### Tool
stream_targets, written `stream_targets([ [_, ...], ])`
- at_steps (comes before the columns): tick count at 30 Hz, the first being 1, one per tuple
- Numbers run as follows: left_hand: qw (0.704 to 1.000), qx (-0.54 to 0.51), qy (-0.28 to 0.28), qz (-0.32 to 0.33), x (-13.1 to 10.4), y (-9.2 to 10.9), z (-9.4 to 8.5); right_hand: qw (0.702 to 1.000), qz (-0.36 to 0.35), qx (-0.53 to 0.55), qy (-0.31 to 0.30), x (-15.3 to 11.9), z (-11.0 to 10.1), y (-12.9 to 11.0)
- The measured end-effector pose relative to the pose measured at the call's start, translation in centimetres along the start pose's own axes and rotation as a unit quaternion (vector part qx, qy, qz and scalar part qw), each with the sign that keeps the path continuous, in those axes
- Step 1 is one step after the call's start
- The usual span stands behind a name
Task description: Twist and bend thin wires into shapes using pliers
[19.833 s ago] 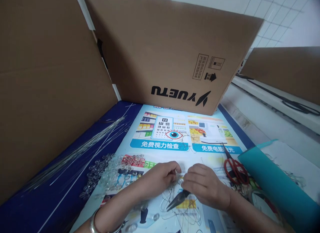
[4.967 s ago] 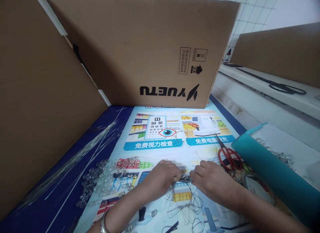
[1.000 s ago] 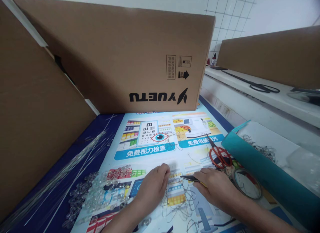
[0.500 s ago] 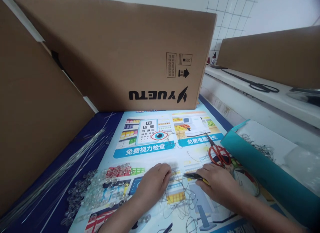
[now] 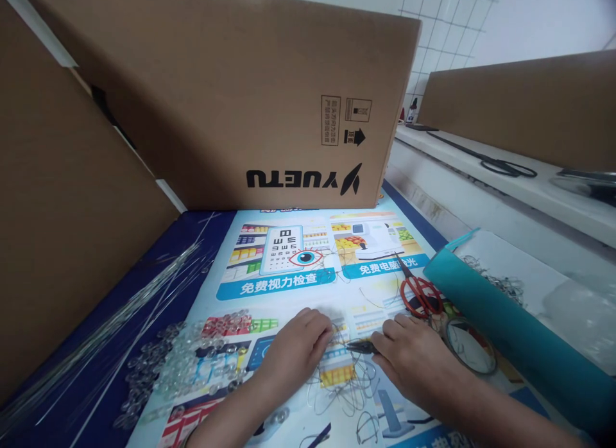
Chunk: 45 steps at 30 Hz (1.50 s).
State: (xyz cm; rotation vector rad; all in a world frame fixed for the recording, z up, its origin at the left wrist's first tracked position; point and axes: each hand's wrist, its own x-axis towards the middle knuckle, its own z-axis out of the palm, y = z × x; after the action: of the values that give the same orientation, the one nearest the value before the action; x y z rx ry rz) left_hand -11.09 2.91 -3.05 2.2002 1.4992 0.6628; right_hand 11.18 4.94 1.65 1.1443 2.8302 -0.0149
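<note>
My right hand (image 5: 409,345) is wrapped round a pair of pliers (image 5: 360,347), whose dark pointed jaws reach left toward my other hand. My left hand (image 5: 308,339) is closed, its thumb and fingers pressed together near a thin wire (image 5: 342,352). The grip itself is turned away from me, and its contents are too small to be sure of. Between and below both hands lies a loose tangle of thin wire (image 5: 344,393). Left of my left forearm, many clear glass-like beads (image 5: 192,358) are spread over the printed sheet.
Red-handled scissors (image 5: 419,294) and a coil of wire (image 5: 470,345) lie right of my right hand. A teal-sided box (image 5: 510,332) holds wire bits. Long thin wires (image 5: 139,294) lie at left. Cardboard (image 5: 231,101) stands behind the poster (image 5: 312,307).
The pliers have dropped slightly and turned, with their jaws now nearer my left hand. My right hand has rolled over their handles; my left hand stays nearly in place.
</note>
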Motion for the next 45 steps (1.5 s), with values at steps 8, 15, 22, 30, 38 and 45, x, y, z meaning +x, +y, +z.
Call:
stream_targets([
  [8,1.0,-0.013,-0.01,-0.003,-0.1,0.0,0.0,0.996,-0.029,-0.086,0.016,-0.1,0.0,-0.9],
  [15,0.999,-0.029,-0.017,-0.013,-0.2,0.1,-0.2,0.994,-0.038,-0.099,0.018,0.0,0.2,-0.9],
  [22,1.0,-0.006,-0.019,0.0,-0.3,0.0,-0.1,0.993,-0.057,-0.097,0.045,0.3,1.1,-0.5],
  [30,0.999,0.005,-0.032,-0.007,-0.2,-0.2,0.0,0.99,-0.081,-0.095,0.064,0.6,1.3,-0.7],
  [38,0.999,-0.003,-0.047,-0.006,-0.3,-0.2,-0.2,0.988,-0.094,-0.102,0.067,0.9,1.7,-0.7],
  [45,0.998,-0.029,-0.063,0.006,0.0,-0.4,-0.9,0.989,-0.088,-0.094,0.07,1.0,1.7,-0.7],
])
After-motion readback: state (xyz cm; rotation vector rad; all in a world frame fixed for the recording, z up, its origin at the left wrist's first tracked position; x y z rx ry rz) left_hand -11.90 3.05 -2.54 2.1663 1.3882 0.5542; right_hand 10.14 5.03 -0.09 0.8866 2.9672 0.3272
